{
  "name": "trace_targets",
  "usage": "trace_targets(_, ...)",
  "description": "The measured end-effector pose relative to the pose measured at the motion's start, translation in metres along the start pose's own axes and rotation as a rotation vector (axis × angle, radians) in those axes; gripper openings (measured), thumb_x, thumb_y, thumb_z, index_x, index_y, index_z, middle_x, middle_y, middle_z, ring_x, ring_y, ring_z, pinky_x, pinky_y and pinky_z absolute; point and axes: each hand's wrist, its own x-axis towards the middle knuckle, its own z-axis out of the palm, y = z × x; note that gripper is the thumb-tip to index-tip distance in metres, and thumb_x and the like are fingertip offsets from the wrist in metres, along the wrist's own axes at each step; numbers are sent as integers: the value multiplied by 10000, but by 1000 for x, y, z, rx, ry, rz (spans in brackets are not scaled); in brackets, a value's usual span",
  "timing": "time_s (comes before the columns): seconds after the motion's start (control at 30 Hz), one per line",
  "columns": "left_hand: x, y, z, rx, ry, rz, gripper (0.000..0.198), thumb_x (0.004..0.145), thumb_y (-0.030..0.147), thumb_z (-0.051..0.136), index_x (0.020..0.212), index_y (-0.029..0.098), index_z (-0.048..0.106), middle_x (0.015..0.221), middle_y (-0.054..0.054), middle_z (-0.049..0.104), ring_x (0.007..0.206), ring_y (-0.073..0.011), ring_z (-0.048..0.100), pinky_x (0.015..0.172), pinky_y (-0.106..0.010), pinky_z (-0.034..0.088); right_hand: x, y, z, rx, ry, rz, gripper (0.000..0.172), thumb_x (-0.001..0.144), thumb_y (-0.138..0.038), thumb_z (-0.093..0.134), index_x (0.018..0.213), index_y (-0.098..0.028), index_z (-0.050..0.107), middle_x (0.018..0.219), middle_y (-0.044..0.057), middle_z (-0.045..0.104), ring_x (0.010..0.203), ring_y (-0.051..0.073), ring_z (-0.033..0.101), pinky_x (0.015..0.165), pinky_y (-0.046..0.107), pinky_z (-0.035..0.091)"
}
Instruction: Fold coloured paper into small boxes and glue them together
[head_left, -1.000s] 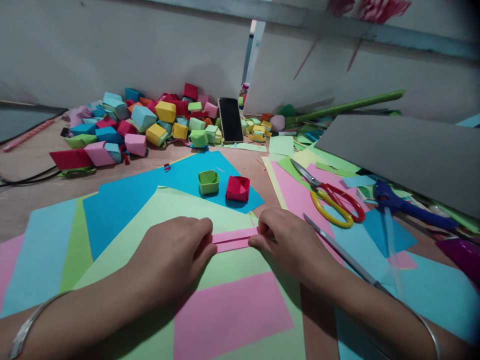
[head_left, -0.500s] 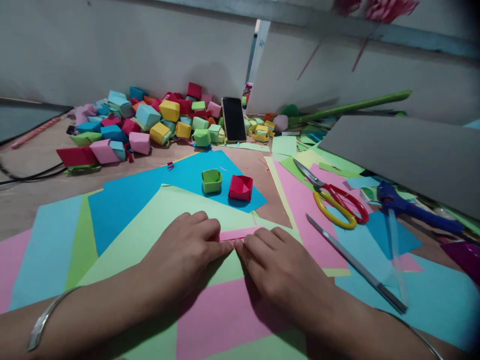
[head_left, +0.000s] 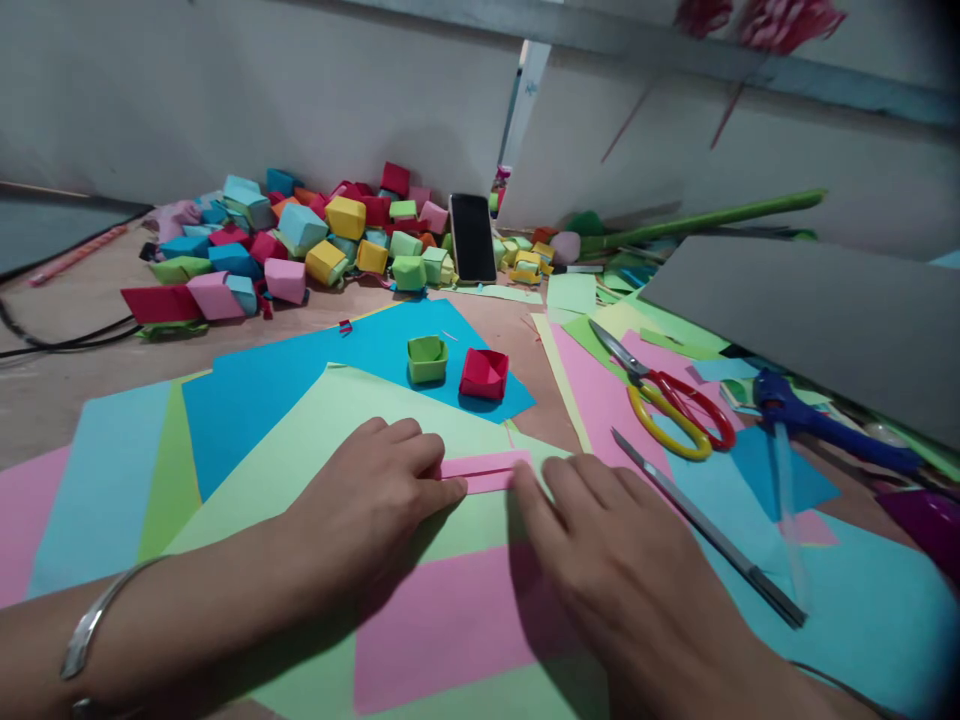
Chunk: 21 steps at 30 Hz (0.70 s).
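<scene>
A narrow folded pink paper strip [head_left: 491,472] lies on a pale green sheet [head_left: 300,450], with a lengthwise fold line showing along its middle. My left hand [head_left: 379,475] is closed over the strip's left end, the thumb pressing on the near edge. At the other end, my right hand [head_left: 611,540] has its fingers a little apart, the index fingertip touching or just over the strip. Those right fingertips are slightly blurred. Just beyond the strip stand a small green paper box [head_left: 427,360] and a red paper box [head_left: 484,374], both open at the top.
Scissors [head_left: 675,410], a craft knife [head_left: 705,525] and a blue glue gun [head_left: 817,420] lie to the right. A heap of coloured paper boxes [head_left: 300,235] and a phone [head_left: 472,240] are at the back. A grey board [head_left: 810,310] overhangs the right side.
My right hand has slid right and a little toward me, from the strip's middle to its right end. More of the pink strip now shows. My left hand has stayed in place.
</scene>
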Motion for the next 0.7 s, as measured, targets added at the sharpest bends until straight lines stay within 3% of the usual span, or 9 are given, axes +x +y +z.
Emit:
trace_targets(0.07,0,3,0,43,42,32,173,922,202,504,845,219,658,767,-24,564,704,-180,437,621,-359,234,3,-4,8,98,12,-86,195,738,-22,578,824,-142,705,744,73,596,671,234,493,562,370,297)
trace_targets(0.2,-2,9,-1,140,71,86,212,915,134,486,772,177,637,738,-32,585,686,-188,442,606,-371,236,4,-9,24,180,-27,-99,174,820,-57,580,717,-166,667,749,53,576,679,232,467,552,374,259)
trace_targets(0.57,-23,13,2,217,-93,-112,182,803,100,538,708,204,652,645,-31,603,640,-202,503,611,-351,309,4,-7,24,186,-6,-66,161,817,-65,615,693,-159,658,716,52,552,667,232,434,534,365,229)
trace_targets(0.7,-29,13,-9,264,-191,-126,243,707,-5,555,656,201,674,631,-41,642,619,-221,555,569,-349,291,4,-4,24,191,-7,-87,110,743,-66,694,692,-161,674,709,51,561,662,233,449,518,354,222)
